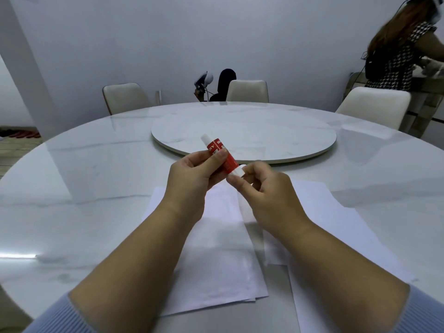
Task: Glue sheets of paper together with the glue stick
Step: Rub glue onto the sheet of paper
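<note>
A red and white glue stick (222, 153) is held up above the table, tilted with its white far end pointing up and left. My left hand (192, 175) grips its red body, thumb across the label. My right hand (262, 186) pinches the white end nearest me between thumb and fingers. Below my hands lie white sheets of paper: a small stack (216, 255) under my left forearm and another sheet (341, 224) to the right, partly hidden by my right arm.
The round white marble table (96, 188) carries a raised turntable (245, 133) in the middle. Three white chairs (126, 97) stand at the far side. A person (403, 49) stands at the right by a counter; another sits behind the far chair.
</note>
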### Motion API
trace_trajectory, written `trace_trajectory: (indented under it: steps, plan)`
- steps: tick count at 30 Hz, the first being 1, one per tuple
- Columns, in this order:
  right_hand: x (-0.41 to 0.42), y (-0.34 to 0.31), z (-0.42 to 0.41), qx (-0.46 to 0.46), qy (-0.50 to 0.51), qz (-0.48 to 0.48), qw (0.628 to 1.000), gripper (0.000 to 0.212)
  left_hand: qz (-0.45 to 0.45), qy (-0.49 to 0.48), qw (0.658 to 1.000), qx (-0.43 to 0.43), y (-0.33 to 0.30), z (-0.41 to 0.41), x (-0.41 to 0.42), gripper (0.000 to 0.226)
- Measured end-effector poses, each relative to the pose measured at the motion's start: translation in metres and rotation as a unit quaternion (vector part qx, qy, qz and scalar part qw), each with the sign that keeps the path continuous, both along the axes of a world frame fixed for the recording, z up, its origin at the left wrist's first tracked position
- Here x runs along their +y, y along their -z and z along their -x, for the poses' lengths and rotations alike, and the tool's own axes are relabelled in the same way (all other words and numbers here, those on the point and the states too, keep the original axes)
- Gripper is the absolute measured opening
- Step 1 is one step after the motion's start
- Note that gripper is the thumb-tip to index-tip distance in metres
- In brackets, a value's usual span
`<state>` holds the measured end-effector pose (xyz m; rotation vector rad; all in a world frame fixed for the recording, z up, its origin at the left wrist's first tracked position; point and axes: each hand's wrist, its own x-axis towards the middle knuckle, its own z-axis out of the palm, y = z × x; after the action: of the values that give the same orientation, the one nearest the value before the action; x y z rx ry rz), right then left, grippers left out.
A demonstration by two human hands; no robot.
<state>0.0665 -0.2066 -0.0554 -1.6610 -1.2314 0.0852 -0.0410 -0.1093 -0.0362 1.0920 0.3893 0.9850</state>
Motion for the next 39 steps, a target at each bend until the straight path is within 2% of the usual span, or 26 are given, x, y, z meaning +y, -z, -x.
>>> trace_trajectory:
  steps: [1, 2, 3, 4, 5, 6, 7, 9, 11, 12, 13, 14, 15, 16, 17, 18, 20, 21, 23, 24, 26, 28, 30, 35, 37, 39]
  plan:
    - [0.0, -0.001, 0.002, 0.003, -0.008, -0.011, 1.0, 0.029, -0.003, 0.007, 1.0, -0.004, 0.0, 0.0, 0.0, 0.025]
    - [0.001, -0.001, 0.003, 0.078, -0.048, -0.023, 0.996, 0.033, -0.007, 0.021, 1.0, -0.011, -0.001, 0.0, -0.001, 0.027]
    - [0.001, -0.004, 0.005, 0.22, -0.113, -0.028, 0.969, 0.039, -0.013, 0.036, 0.999, -0.02, -0.001, 0.001, -0.002, 0.029]
    - [0.0, -0.006, 0.007, 0.359, -0.179, -0.016, 0.916, 0.045, -0.02, 0.047, 0.998, -0.028, -0.002, 0.001, -0.003, 0.029]
    - [-0.003, -0.009, 0.007, 0.431, -0.213, 0.004, 0.877, 0.048, -0.029, 0.049, 0.998, -0.033, -0.002, 0.001, -0.004, 0.029]
    - [-0.004, -0.009, 0.004, 0.429, -0.212, 0.018, 0.878, 0.049, -0.035, 0.044, 0.998, -0.035, -0.003, 0.001, -0.005, 0.029]
    - [-0.005, -0.008, 0.003, 0.359, -0.18, 0.027, 0.915, 0.046, -0.039, 0.034, 0.998, -0.036, -0.003, 0.001, -0.005, 0.028]
    - [-0.004, -0.003, -0.001, 0.15, -0.085, 0.013, 0.985, 0.034, -0.042, 0.013, 0.998, -0.034, -0.003, 0.001, -0.006, 0.027]
    - [-0.003, -0.001, -0.003, 0.036, -0.031, -0.018, 0.999, 0.031, -0.038, 0.009, 0.999, -0.034, -0.004, 0.001, -0.008, 0.027]
    - [-0.003, 0.001, -0.003, 0.039, -0.046, -0.023, 0.998, 0.031, -0.038, 0.016, 0.999, -0.035, -0.004, 0.001, -0.008, 0.027]
    - [-0.003, 0.0, -0.002, 0.099, -0.092, -0.02, 0.991, 0.033, -0.04, 0.026, 0.998, -0.037, -0.004, 0.001, -0.008, 0.027]
    - [-0.003, -0.001, -0.001, 0.207, -0.169, -0.015, 0.964, 0.037, -0.043, 0.037, 0.998, -0.039, -0.004, 0.001, -0.008, 0.027]
    - [-0.004, -0.005, 0.002, 0.325, -0.244, -0.002, 0.914, 0.044, -0.045, 0.047, 0.997, -0.043, -0.004, 0.002, -0.008, 0.027]
    - [-0.006, -0.008, 0.002, 0.409, -0.287, 0.013, 0.866, 0.05, -0.046, 0.054, 0.996, -0.046, -0.004, 0.002, -0.008, 0.027]
    - [-0.007, -0.01, 0.002, 0.435, -0.297, 0.031, 0.85, 0.056, -0.049, 0.056, 0.996, -0.048, -0.004, 0.002, -0.008, 0.027]
    - [-0.007, -0.009, 0.001, 0.401, -0.272, 0.046, 0.874, 0.06, -0.051, 0.054, 0.996, -0.05, -0.004, 0.002, -0.007, 0.027]
    - [-0.006, -0.004, -0.002, 0.215, -0.171, 0.063, 0.959, 0.051, -0.052, 0.042, 0.997, -0.049, -0.004, 0.002, -0.006, 0.025]
    - [-0.006, -0.003, -0.002, 0.127, -0.124, 0.049, 0.983, 0.04, -0.052, 0.036, 0.997, -0.048, -0.003, 0.002, -0.005, 0.024]
    - [-0.005, -0.002, -0.004, 0.047, -0.069, -0.005, 0.997, 0.023, -0.051, 0.037, 0.997, -0.046, -0.003, 0.002, -0.005, 0.024]
    - [-0.005, -0.002, -0.004, 0.044, -0.069, -0.02, 0.996, 0.021, -0.051, 0.041, 0.997, -0.046, -0.002, 0.002, -0.005, 0.027]
    - [-0.005, -0.004, -0.001, 0.142, -0.139, -0.027, 0.98, 0.035, -0.049, 0.056, 0.996, -0.051, -0.003, 0.002, -0.005, 0.032]
    - [-0.007, -0.007, 0.002, 0.295, -0.236, -0.001, 0.926, 0.055, -0.047, 0.072, 0.995, -0.059, -0.003, 0.001, -0.006, 0.032]
    - [-0.008, -0.009, 0.002, 0.353, -0.268, 0.029, 0.896, 0.065, -0.048, 0.071, 0.995, -0.059, -0.002, 0.0, -0.007, 0.03]
    - [-0.007, -0.005, -0.002, 0.211, -0.127, -0.023, 0.969, 0.048, -0.054, 0.052, 0.996, -0.054, -0.002, 0.001, -0.006, 0.03]
    - [-0.007, -0.005, -0.004, 0.174, -0.105, -0.039, 0.978, 0.029, -0.057, 0.053, 0.996, -0.049, -0.002, 0.001, -0.006, 0.03]
    - [-0.007, -0.007, -0.003, 0.194, -0.133, -0.024, 0.972, 0.03, -0.059, 0.061, 0.995, -0.05, -0.002, 0.001, -0.006, 0.028]
